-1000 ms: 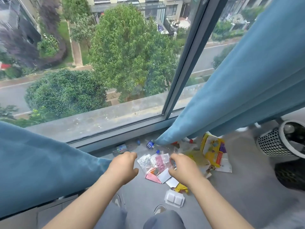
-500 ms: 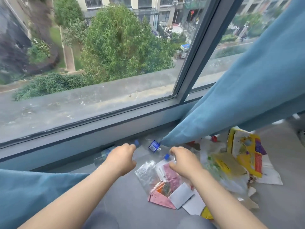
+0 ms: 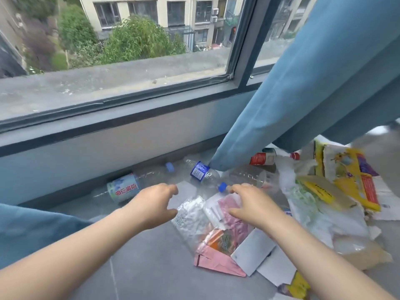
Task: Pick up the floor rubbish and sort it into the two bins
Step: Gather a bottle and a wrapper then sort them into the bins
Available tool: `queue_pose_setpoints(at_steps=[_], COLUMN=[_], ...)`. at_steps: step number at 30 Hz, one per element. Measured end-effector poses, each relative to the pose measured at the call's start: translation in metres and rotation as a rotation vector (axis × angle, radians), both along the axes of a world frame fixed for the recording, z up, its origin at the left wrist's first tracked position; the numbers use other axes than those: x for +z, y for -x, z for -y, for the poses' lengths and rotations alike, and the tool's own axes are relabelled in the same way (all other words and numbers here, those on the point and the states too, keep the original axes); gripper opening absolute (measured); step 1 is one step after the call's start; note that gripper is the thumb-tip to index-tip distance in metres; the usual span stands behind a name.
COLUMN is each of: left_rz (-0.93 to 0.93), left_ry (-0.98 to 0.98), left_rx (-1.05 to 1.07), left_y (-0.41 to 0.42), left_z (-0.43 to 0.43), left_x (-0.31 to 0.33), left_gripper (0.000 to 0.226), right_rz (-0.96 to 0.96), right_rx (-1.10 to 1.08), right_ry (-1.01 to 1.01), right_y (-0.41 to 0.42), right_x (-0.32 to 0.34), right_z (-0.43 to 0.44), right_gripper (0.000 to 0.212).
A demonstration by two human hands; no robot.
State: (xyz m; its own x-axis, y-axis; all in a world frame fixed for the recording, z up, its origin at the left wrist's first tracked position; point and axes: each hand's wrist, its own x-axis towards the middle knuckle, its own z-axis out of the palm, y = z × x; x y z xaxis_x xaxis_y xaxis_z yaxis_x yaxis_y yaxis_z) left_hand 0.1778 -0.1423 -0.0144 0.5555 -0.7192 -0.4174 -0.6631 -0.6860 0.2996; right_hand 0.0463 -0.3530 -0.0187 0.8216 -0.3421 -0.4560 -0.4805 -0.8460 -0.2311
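Head view: mixed floor rubbish [image 3: 216, 241] lies on smooth grey floor [image 3: 151, 269] by the window wall, right under both hands. Left hand [image 3: 154, 205] half open, thumb and fingers apart, holding nothing, just beside crinkled clear plastic bag [image 3: 190, 215]. Clear plastic bottle with pale blue label [image 3: 124, 188] lies on its side just beyond it. Right hand [image 3: 252, 204] loosely curved, empty, over glossy pink wrapper [image 3: 240, 228]. Its fingertips sit next to the blue cap of clear ribbed bottle with dark blue label [image 3: 203, 174]; contact unclear.
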Motion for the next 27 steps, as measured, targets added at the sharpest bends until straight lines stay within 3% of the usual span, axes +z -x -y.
queue_pose_setpoints(at_steps=[7,15,23,27], left_rz=[-0.046,-0.039,-0.047,-0.037], left_ry=[0.031,0.030,0.018,0.016], left_rx=[0.020,0.032,0.035,0.043], left_y=[0.027,0.035,0.032,0.027], left_z=[-0.011,-0.027,-0.030,-0.034], left_x=[-0.026,-0.027,-0.030,-0.031], left_gripper=[0.044,0.044,0.043,0.042], right_rz=[0.022,0.050,0.106,0.131], right_rx=[-0.126,-0.268,-0.205,-0.270], right_ry=[-0.004,-0.046,-0.110,0.009], right_y=[0.038,0.056,0.052,0.044], right_x=[-0.023,-0.041,-0.056,-0.061], right_z=[0.011,0.005,-0.030,-0.026], right_gripper=[0.066,0.108,0.102,0.108])
